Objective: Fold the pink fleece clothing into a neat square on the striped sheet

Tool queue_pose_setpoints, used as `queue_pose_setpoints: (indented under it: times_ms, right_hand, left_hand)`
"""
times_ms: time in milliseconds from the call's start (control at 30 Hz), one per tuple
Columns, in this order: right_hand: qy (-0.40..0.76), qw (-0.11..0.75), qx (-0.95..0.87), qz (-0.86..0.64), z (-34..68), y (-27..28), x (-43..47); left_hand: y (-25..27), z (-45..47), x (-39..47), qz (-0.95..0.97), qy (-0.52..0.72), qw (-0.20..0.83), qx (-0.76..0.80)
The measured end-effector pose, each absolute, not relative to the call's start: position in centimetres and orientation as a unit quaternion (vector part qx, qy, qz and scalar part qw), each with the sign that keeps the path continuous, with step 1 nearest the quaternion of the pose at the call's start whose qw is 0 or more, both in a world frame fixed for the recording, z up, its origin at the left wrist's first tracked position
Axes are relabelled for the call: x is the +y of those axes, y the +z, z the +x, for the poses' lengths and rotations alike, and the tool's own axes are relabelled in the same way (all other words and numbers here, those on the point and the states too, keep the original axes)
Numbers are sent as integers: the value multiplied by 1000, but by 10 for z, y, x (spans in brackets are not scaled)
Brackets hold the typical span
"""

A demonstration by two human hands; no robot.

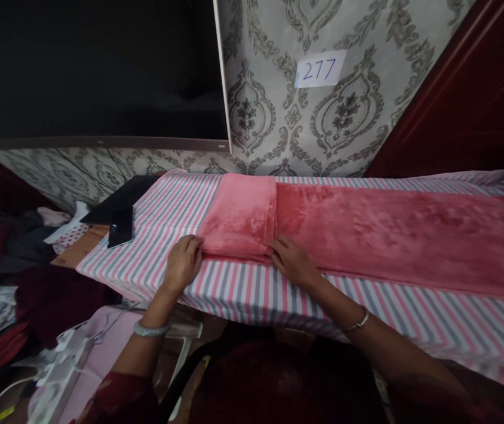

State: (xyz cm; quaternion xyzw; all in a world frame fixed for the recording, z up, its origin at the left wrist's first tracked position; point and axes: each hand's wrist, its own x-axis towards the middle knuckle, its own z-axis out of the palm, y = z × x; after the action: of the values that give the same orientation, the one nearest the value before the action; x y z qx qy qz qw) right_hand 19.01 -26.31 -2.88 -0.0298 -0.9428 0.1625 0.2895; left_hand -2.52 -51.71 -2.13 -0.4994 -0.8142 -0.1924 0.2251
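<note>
A pink plush blanket lies in a long strip across the striped cloth. Its left end is folded over on itself into a thicker, squarish section. At the near left corner of this section my left hand has its fingers curled on the edge. My right hand pinches the near right corner, where the folded layer ends on the strip. Both thumbs are partly hidden.
A phone lies on the striped cloth at the left, beside a black panel. Behind stands a large dark television screen. Clothes and a white power strip are at the lower left. A paper marked 277 hangs on the wall.
</note>
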Motion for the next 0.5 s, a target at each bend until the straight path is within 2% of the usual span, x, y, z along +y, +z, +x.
queue_pose_setpoints:
  times_ms: [400,500]
  right_hand:
    - [111,328,-937,39,192,-26,-261]
    - [114,309,-943,50,194,-26,-262]
  left_hand:
    - [-20,-24,-516,-508,-191,222,-810]
    - [-20,-24,-515,-510,-184,225,-810]
